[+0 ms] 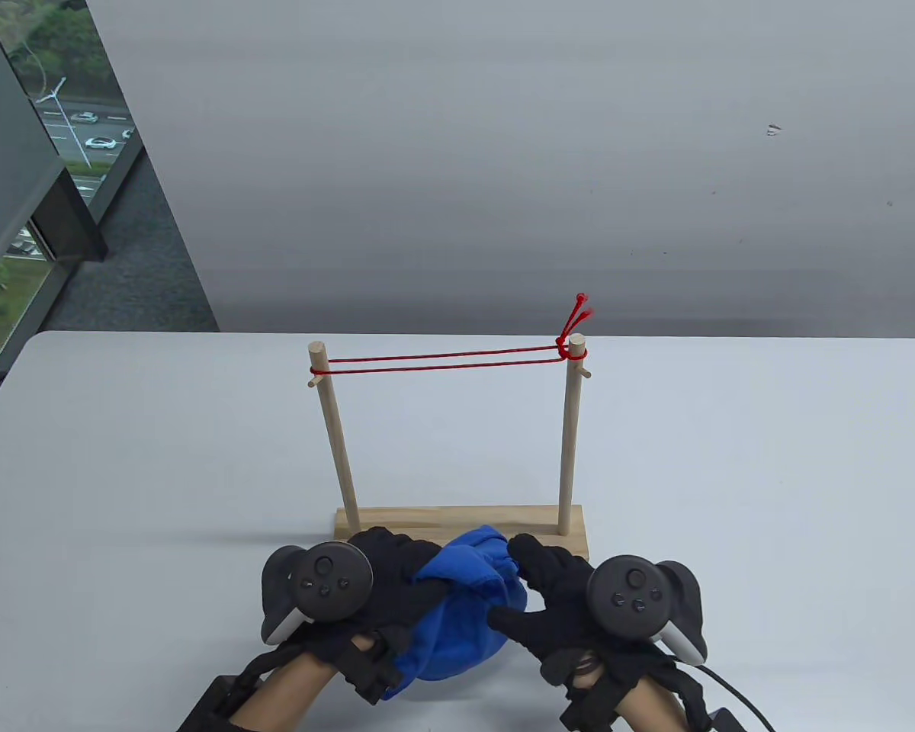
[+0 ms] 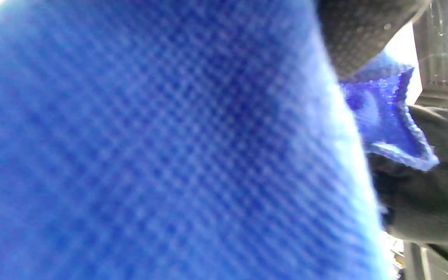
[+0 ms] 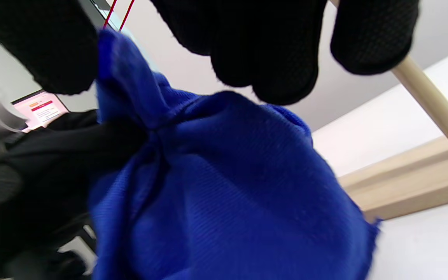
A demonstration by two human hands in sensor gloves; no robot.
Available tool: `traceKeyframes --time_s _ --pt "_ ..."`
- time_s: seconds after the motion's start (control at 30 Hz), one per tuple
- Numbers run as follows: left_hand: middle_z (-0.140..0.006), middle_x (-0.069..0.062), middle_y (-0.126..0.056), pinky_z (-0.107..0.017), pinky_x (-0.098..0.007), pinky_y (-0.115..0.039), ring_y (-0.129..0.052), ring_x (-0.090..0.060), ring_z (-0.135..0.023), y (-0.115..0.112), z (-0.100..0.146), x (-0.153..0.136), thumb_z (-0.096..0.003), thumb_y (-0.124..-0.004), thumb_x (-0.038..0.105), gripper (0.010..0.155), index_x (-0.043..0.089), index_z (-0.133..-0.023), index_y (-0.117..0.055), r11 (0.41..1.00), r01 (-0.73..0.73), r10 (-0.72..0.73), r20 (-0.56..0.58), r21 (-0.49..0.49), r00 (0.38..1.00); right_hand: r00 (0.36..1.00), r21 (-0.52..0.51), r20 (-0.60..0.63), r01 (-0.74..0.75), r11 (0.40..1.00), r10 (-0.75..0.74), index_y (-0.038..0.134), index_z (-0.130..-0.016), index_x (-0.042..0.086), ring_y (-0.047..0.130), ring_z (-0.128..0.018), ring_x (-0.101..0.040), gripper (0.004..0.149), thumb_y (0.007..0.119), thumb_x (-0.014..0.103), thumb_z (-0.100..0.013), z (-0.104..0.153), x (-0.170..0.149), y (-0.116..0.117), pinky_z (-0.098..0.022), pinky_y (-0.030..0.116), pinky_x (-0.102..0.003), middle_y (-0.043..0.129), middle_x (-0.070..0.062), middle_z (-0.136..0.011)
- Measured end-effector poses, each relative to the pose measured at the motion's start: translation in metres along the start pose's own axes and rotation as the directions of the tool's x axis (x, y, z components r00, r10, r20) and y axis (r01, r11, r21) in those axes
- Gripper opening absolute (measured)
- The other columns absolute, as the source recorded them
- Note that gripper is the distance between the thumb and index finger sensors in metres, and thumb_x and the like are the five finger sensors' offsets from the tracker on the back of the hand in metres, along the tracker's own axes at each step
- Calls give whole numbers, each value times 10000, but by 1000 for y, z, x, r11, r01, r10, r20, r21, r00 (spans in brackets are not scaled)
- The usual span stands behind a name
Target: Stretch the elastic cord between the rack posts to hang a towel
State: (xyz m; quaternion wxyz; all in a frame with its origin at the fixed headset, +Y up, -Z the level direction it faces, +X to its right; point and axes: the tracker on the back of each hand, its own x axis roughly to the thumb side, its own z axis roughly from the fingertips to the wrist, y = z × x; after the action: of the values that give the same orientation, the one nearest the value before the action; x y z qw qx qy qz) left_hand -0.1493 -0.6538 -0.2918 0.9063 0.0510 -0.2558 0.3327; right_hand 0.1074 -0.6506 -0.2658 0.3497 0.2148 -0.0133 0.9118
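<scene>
A wooden rack (image 1: 463,523) with two upright posts stands on the table. A red elastic cord (image 1: 442,361) runs doubled between the post tops and is knotted at the right post (image 1: 576,352). A bunched blue towel (image 1: 465,610) hangs between my hands just in front of the rack base. My left hand (image 1: 396,568) grips its left side. My right hand (image 1: 537,591) grips its right side, fingers over the top. The towel fills the left wrist view (image 2: 150,147) and shows in the right wrist view (image 3: 228,194) under my fingers (image 3: 266,50).
The white table (image 1: 122,457) stretches left, right and behind the rack. A grey wall stands behind the table. A window is at the far left. The rack's post (image 3: 434,105) and base (image 3: 410,182) lie close to my right hand.
</scene>
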Motion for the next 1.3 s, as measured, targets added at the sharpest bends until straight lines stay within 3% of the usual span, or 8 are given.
traceKeyframes --time_s 0.1,0.2,0.37,0.57,0.73,0.87,1.0,1.3 --pt "-511 -22 -1067 -657 -638 -680 -1029 -316 -495 -1 0 2 -387 -959 461 448 131 -688 -980 999 -16 17 22 -31 1000 999 -73 51 19 997 -15 644 -956 168 906 -607 -357 619 798 481 -444 -7 10 3 -474 723 -584 810 -149 -801" --pt "-553 -15 -1068 -663 -645 -670 -1026 -315 -536 0 -1 -1 -382 -955 475 463 152 -713 -974 998 -35 35 2 -58 999 995 -144 99 34 989 -20 843 -804 152 963 -488 -321 431 785 386 -447 -16 19 -1 -432 757 -558 907 -119 -678" --pt "-919 -67 -928 -713 -678 -565 -897 -388 -818 4 -4 -17 -396 -899 621 699 214 -957 -811 974 -50 30 -94 -222 995 990 -193 116 -56 980 80 904 -708 106 997 -364 -267 412 796 399 -439 -24 32 -21 -368 806 -510 968 -88 -553" --pt "-1069 -109 -783 -727 -706 -492 -785 -428 -943 21 3 -30 -410 -854 668 786 222 -1040 -706 980 -79 55 -135 -184 989 985 -230 104 -114 967 140 952 -613 99 1008 -261 -226 414 809 444 -435 -29 37 -40 -314 837 -474 1002 -63 -439" --pt "-999 -116 -872 -710 -704 -529 -860 -428 -873 35 9 -8 -404 -858 686 773 197 -995 -768 988 -140 133 -103 -66 986 972 -230 123 -169 958 201 978 -555 108 1009 -207 -209 417 827 476 -430 -36 46 -48 -289 851 -459 1017 -50 -377" --pt "-931 -94 -947 -704 -690 -568 -930 -399 -804 44 -2 28 -386 -875 707 763 201 -955 -817 999 -12 11 -25 -36 1000 963 -196 153 -192 962 223 981 -548 102 1009 -194 -206 419 829 475 -431 -44 59 -51 -281 853 -457 1017 -52 -366" --pt "-815 -74 -1032 -689 -672 -608 -1000 -375 -695 47 -14 49 -391 -895 669 689 187 -884 -882 994 110 -110 -37 7 993 948 -173 193 -220 960 253 979 -550 102 1009 -191 -204 419 826 473 -433 -49 69 -52 -279 855 -456 1018 -51 -363" --pt "-639 -26 -1100 -653 -619 -681 -1058 -327 -537 48 -24 46 -422 -907 495 462 195 -769 -961 966 253 -245 -146 43 959 954 -175 224 -163 971 200 914 -644 72 993 -226 -188 412 791 403 -434 -49 83 -74 -299 844 -459 983 -71 -424"
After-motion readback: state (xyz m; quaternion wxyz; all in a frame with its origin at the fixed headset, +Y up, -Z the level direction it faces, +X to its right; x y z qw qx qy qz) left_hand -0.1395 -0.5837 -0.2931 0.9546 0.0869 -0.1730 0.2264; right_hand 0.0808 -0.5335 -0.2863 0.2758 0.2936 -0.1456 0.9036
